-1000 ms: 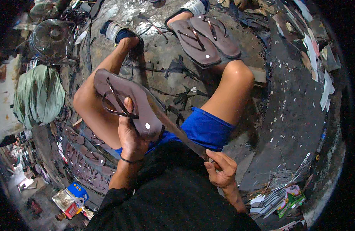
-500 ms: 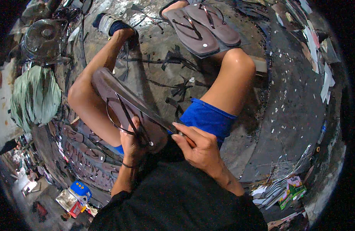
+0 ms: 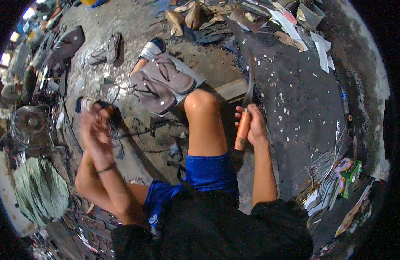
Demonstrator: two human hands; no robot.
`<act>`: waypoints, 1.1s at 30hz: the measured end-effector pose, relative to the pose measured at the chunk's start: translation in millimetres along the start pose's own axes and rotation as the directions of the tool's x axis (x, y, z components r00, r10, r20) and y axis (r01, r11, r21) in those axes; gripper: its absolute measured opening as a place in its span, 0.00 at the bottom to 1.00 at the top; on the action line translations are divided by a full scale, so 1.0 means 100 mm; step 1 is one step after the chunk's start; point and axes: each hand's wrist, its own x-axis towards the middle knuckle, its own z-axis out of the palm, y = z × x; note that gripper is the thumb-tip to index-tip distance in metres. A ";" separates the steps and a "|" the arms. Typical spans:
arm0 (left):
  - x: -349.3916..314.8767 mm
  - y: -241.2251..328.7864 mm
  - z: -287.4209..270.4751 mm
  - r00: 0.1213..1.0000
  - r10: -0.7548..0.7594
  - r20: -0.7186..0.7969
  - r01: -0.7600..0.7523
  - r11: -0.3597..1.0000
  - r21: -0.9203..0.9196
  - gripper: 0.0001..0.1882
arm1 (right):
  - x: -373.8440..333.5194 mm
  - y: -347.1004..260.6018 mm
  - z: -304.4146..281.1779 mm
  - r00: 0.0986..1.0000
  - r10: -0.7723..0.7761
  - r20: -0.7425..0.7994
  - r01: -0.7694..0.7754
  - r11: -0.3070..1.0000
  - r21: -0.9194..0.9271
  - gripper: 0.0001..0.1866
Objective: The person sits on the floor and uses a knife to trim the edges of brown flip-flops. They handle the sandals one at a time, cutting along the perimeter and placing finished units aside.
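My right hand is closed around the orange handle of a knife, whose long, dark, curved blade points away from me. Over on the left, my left hand is raised near my left foot, blurred by motion, fingers stretched out and holding nothing I can see. A pair of brown flip-flops rests on a grey sheet beyond my right knee. At the far left, a larger-looking brown flip-flop shows near a dark heap.
A small pair of flip-flops lies on the far floor. Wooden shoe lasts stand at the back. On the left are a fan and green cloth; on the right, metal strips and a green box. Scraps litter the floor.
The flip-flop that my left hand held has left it, and that hand has swung out forward and left. My right hand has moved forward and right with the knife. The view has shifted.
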 end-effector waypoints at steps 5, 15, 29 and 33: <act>-0.35 -0.88 0.05 0.939 -0.257 -0.227 0.246 0.966 -0.079 0.03 | 1.14 1.30 -0.71 0.928 -0.363 0.081 0.277 0.531 -0.801 0.23; -0.05 -1.21 0.37 0.785 -0.617 -0.052 0.600 0.779 -0.184 0.34 | -0.12 0.76 -1.13 0.920 -0.370 -0.130 0.037 0.411 -0.911 0.12; 0.06 -1.38 0.50 0.790 -0.613 -0.029 0.587 0.769 -0.253 0.19 | 0.30 1.96 -1.42 0.940 -0.301 -0.163 0.196 0.863 -0.465 0.28; 0.06 -1.47 0.16 0.778 -0.620 -0.098 0.592 0.777 -0.217 0.20 | -0.27 1.25 -0.52 0.768 -0.365 0.527 0.601 0.123 -0.790 0.29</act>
